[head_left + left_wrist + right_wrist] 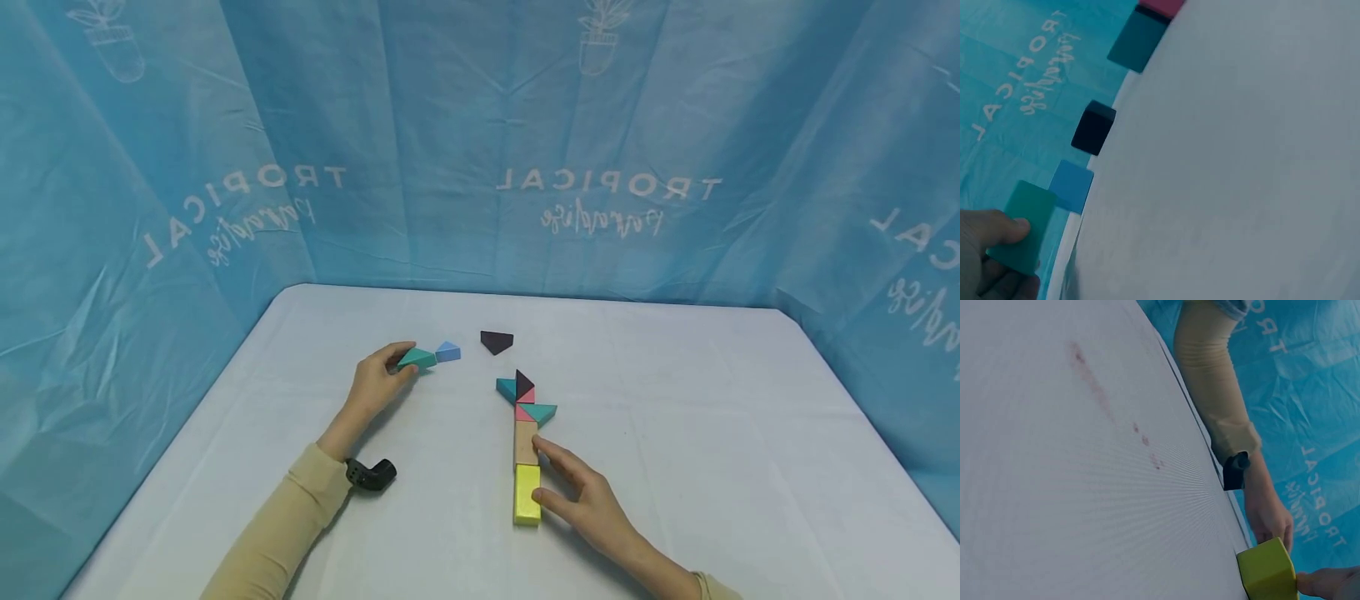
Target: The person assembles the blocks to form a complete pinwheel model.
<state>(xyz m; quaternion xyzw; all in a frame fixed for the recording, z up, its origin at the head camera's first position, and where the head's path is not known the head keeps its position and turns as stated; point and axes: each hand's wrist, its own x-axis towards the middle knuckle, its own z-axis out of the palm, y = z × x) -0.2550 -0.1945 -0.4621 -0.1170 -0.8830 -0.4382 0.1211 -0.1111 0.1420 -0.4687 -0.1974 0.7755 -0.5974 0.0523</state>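
My left hand (378,383) pinches a green triangular block (418,359) between thumb and fingers. Touching or almost touching that block is a light-blue triangular block (448,352). My right hand (594,507) lies beside a row of blocks, its thumb at the side of a yellow block (527,495) and its index fingertip at a plain wooden block (526,442). Above the wooden block, the row continues with pink (523,412), teal (540,412), dark (523,385) and blue-green (506,390) triangular pieces. In the right wrist view, the thumb meets the yellow block (1267,570).
A dark, nearly black block (497,342) sits apart, behind the row and right of the light-blue block. The white-covered table (705,433) is bordered by blue curtains (465,150) at the back and sides. A black device (371,475) is at my left wrist.
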